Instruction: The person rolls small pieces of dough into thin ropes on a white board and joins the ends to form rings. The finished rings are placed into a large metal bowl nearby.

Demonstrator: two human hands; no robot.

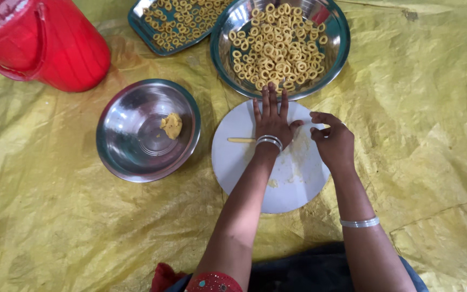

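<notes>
My left hand (271,115) lies flat, fingers together and stretched out, on a round white board (233,162), pressing on a thin rope of yellow dough (241,140) that sticks out to the left of the wrist. My right hand (332,139) hovers at the board's right edge with fingers curled and pinched toward the left thumb; whether it holds a bit of dough is unclear. Dough crumbs (272,183) lie on the board. Both wrists wear silver bangles.
A large steel bowl (337,40) full of small dough rings sits just beyond the board. A steel tray (141,30) with more rings is at the top. A steel bowl (131,135) with a dough lump (172,125) stands left. A red bucket (44,43) is top left. Yellow tarp (433,135) underlies all.
</notes>
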